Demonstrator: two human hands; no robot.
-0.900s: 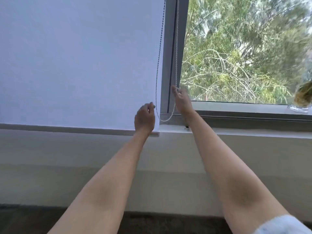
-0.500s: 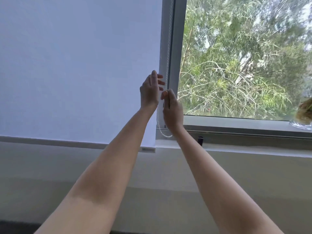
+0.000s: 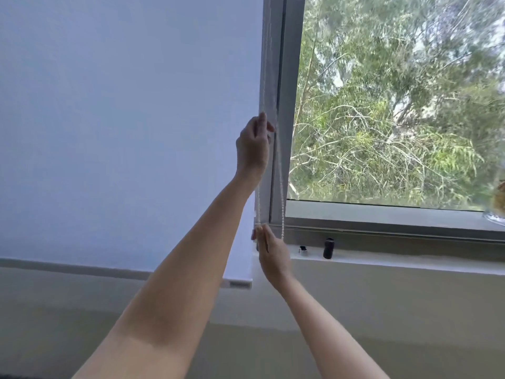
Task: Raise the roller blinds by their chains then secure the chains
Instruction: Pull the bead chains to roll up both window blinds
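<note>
A white roller blind (image 3: 123, 132) covers the left window, and its bottom bar (image 3: 237, 283) hangs below the sill level. A white bead chain (image 3: 281, 198) runs down the blind's right edge beside the grey window frame (image 3: 284, 105). My left hand (image 3: 252, 147) is raised and shut on the chain high up. Lower down, at sill height, my right hand (image 3: 272, 251) pinches the same strand of the chain. The chain's other strand hangs loose to the right of my right hand.
The right window pane (image 3: 396, 105) is uncovered and shows trees. On the white sill (image 3: 410, 265) stand a small black cylinder (image 3: 328, 248) and a small clip (image 3: 302, 250). A glass object (image 3: 496, 214) sits at the far right edge.
My left hand has gone up the chain while my right hand has come down to sill height, apart from it. The camera has tilted upward.
</note>
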